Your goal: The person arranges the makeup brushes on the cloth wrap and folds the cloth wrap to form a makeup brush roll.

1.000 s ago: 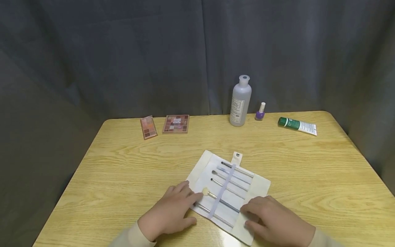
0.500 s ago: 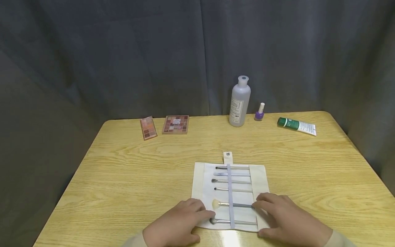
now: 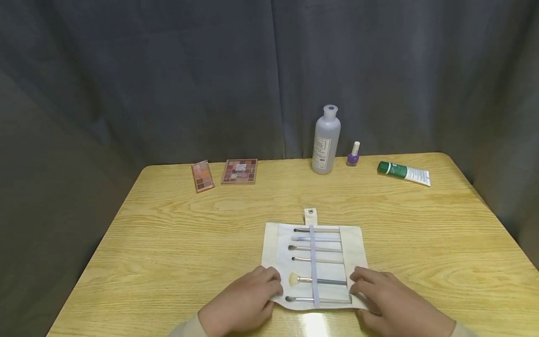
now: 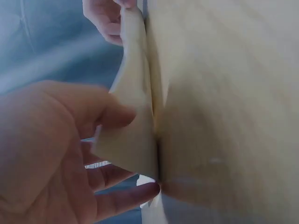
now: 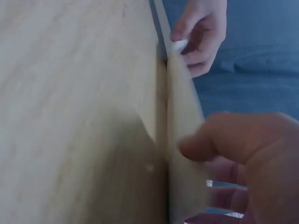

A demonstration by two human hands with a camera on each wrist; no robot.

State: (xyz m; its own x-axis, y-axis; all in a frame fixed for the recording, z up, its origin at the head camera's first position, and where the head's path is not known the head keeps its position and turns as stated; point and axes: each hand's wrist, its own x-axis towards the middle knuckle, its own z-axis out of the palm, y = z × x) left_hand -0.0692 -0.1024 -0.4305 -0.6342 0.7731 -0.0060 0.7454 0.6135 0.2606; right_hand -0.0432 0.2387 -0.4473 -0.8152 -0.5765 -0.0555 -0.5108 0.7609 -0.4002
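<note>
A cream and white cloth brush roll [image 3: 270,241] lies unrolled before me in the head view. Several makeup brushes sit across it under a lilac elastic band [image 3: 313,269], among them a fan brush [image 3: 293,280]. Its snap tab [image 3: 310,217] points to the back. My left hand [image 3: 243,302] pinches the near left corner, and my right hand [image 3: 393,303] the near right corner. Both wrist views show the near flap [image 4: 133,84] bent up, thumb on the outer side and fingers behind. Parts of both corners are hidden by the fingers.
Along the back of the wooden table [image 3: 177,262] lie two eyeshadow palettes, one narrow [image 3: 203,176] and one square [image 3: 239,171]. A clear bottle [image 3: 326,142] stands beside a purple nail polish [image 3: 353,157]. A green and white tube [image 3: 404,173] lies at back right. Dark curtain [image 3: 210,84] hangs behind.
The brush roll has been turned from slanted to square with the table. Since then both hands have taken its near corners, and the near edge has come up a little.
</note>
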